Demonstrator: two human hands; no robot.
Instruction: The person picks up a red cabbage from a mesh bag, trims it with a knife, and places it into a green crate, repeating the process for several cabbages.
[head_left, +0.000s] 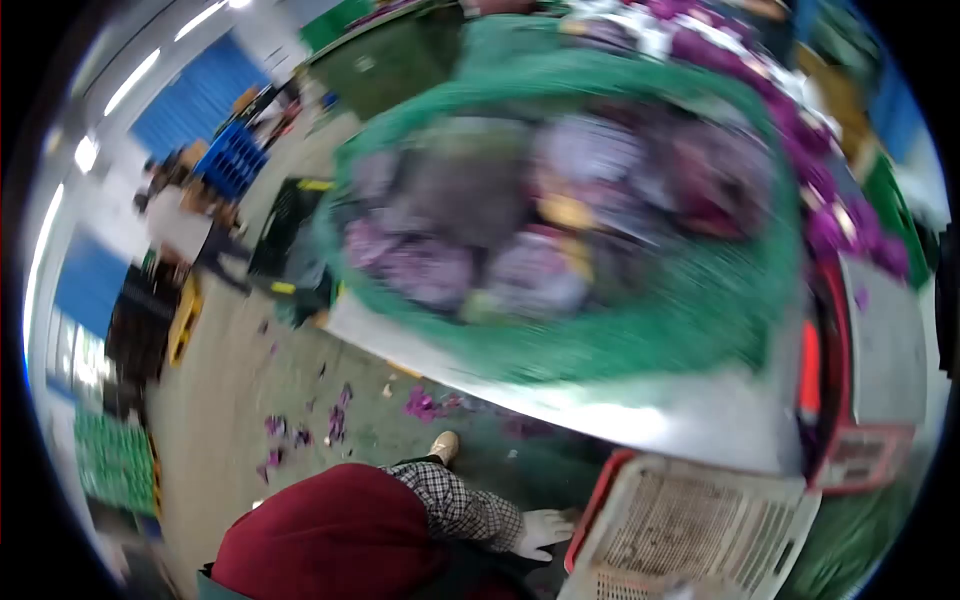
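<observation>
My left hand (545, 533), in a white glove below a checkered sleeve, is low in the view with its thumb and fingers apart. Its fingertips are right beside the red rim of a pale slatted plastic crate (690, 520), whose inside looks dirty. My right hand is not in view. Above, a large green mesh sack (640, 345) lies spread open on a metal table (590, 410). Inside the sack are several red cabbages (535, 275), smeared by motion.
Purple leaf scraps (335, 425) litter the floor. A black crate (285, 235) stands left of the table, a red-and-grey crate (875, 350) to its right. More purple cabbages (845, 225) are piled behind. A person (185, 225) stands far left near a blue crate (230, 160).
</observation>
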